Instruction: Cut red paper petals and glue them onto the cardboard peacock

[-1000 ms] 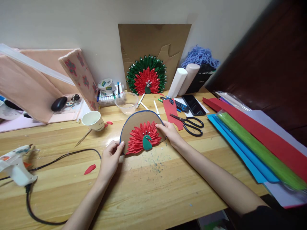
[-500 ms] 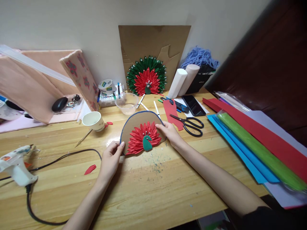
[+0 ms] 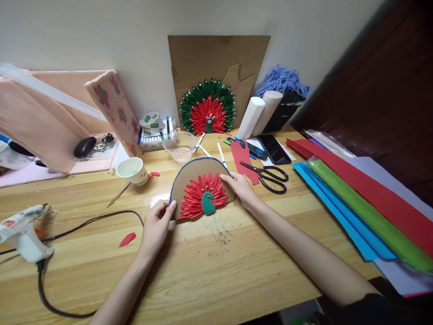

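Observation:
Between my hands is a half-round cardboard piece with a blue line along its curved edge. Red paper feathers fan out on it behind a green peacock body with a small eye. My left hand grips the board's lower left corner, thumb on the front. At the right edge my right hand pinches the board, its other fingers partly hidden behind. A finished-looking peacock with green outer and red inner feathers stands against a cardboard sheet at the back.
A white glue gun with a black cord lies at left, near a loose red feather and a paper cup. Black-handled scissors rest on red paper at right. Colored sheets cover the right side. A clear bowl stands behind.
Both hands keep the same hold on the cardboard piece. The whole view has shifted very slightly; nothing else visibly differs.

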The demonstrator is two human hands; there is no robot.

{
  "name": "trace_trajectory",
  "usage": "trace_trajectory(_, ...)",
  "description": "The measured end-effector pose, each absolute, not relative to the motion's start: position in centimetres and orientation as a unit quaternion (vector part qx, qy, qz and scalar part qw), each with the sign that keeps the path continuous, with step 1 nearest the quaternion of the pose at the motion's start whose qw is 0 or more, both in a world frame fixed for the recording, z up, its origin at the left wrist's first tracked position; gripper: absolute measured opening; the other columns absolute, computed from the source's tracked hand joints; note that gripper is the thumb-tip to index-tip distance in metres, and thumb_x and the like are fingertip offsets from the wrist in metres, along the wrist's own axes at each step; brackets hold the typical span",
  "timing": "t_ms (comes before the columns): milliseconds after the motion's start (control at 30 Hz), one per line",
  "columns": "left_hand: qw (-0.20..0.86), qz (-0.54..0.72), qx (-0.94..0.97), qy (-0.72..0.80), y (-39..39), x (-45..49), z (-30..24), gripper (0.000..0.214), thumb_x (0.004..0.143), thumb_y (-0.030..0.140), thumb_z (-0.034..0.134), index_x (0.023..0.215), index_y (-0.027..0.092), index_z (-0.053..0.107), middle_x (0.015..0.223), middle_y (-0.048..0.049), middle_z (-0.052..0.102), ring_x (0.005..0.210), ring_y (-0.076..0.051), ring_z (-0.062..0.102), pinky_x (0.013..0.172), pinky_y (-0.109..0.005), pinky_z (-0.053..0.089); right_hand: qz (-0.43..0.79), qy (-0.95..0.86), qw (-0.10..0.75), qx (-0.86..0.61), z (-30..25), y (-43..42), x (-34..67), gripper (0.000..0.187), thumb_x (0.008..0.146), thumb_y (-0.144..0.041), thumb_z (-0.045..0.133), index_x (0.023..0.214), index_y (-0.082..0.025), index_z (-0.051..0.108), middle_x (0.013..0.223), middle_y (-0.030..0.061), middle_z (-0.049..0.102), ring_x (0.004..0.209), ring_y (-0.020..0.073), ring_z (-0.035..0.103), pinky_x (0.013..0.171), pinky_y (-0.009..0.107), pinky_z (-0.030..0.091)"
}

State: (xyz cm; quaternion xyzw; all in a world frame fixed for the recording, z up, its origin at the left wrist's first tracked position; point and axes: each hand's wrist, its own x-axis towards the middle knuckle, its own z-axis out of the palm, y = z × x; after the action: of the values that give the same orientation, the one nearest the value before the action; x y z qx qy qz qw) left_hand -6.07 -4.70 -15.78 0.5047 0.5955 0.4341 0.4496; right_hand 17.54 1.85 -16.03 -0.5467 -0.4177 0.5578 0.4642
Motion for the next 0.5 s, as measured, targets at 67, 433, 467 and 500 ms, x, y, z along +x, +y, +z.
trace_trajectory(67, 0.452, 0.437, 0.501, 0.595, -4.67, -6.04, -15.74, 0.03, 0.075, 0.045, 0.061, 0.067, 0.016, 0.06, 0.069, 0.0001, 0.052, 0.068, -0.013, 0.046, 0.063, -0.021, 0.038, 0.554, -0.431, 0.463, -0.54, -16.08, 1.82, 17.54, 0.027, 0.066, -0.039, 0.069, 0.082, -0.017, 0.068, 0.084, 0.0039, 0.073, 0.076, 0.0189, 0.066, 0.069, 0.029, 0.05)
trace_trajectory(433, 0.446, 0.444, 0.496, 0.598, -4.63, -6.02, -15.61, 0.03, 0.072, 0.044, 0.063, 0.065, 0.016, 0.063, 0.067, 0.0001, 0.055, 0.066, -0.013, 0.049, 0.063, -0.021, 0.039, 0.536, -0.438, 0.476, -0.543, -16.53, 1.93, 17.15, 0.026, 0.069, -0.043, 0.065, 0.078, -0.019, 0.066, 0.083, 0.0022, 0.071, 0.079, 0.0197, 0.064, 0.069, 0.028, 0.048)
trace_trajectory(467, 0.453, 0.445, 0.489, 0.597, -4.63, -6.06, -15.61, 0.029, 0.072, 0.045, 0.064, 0.067, 0.016, 0.063, 0.068, -0.0003, 0.057, 0.067, -0.013, 0.05, 0.063, -0.021, 0.04, 0.534, -0.437, 0.477, -0.544, -16.56, 1.95, 17.25, 0.026, 0.07, -0.044, 0.063, 0.075, -0.019, 0.065, 0.08, 0.0016, 0.071, 0.077, 0.0194, 0.063, 0.069, 0.027, 0.047)
trace_trajectory(500, 0.462, 0.448, 0.48, 0.596, -4.62, -6.12, -15.64, 0.029, 0.072, 0.045, 0.065, 0.068, 0.016, 0.064, 0.07, -0.0007, 0.058, 0.069, -0.014, 0.051, 0.064, -0.021, 0.041, 0.532, -0.439, 0.478, -0.544, -16.57, 1.96, 17.4, 0.027, 0.072, -0.046, 0.061, 0.073, -0.019, 0.064, 0.078, 0.0011, 0.07, 0.076, 0.0192, 0.062, 0.068, 0.027, 0.046)
